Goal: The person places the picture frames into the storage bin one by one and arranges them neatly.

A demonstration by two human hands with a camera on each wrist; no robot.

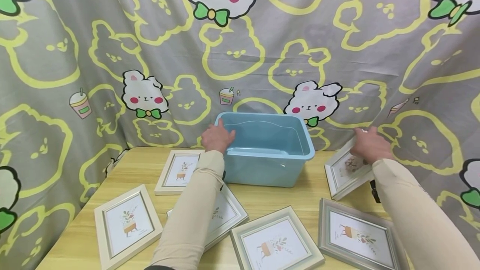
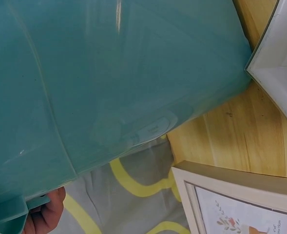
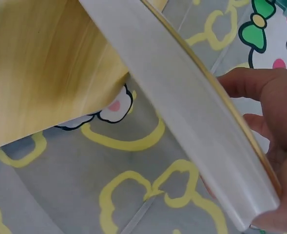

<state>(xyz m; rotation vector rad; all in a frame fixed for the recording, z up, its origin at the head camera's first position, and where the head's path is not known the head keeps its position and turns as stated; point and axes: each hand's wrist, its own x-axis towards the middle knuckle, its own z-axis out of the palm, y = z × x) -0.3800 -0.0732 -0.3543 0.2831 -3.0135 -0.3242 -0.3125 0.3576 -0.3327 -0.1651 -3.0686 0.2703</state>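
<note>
At the back of the table stands a light blue plastic bin (image 1: 262, 172). My left hand (image 1: 217, 137) grips its left rim; in the left wrist view, curled fingers (image 2: 48, 214) show under the lip. Over on the right, my right hand (image 1: 371, 144) holds a white picture frame (image 1: 348, 169) by its upper edge. That frame is tilted up, its print facing me. In the right wrist view, the fingers (image 3: 272, 100) wrap the gold-lined edge of its white border (image 3: 187, 107).
Several more picture frames lie face up: a cream one (image 1: 104, 236) front left, one (image 1: 168, 178) left of the bin, one (image 1: 238, 207) partly under my left forearm, one (image 1: 313, 257) front middle, a grey-brown one (image 1: 326, 224) front right. A patterned curtain (image 1: 262, 82) hangs behind.
</note>
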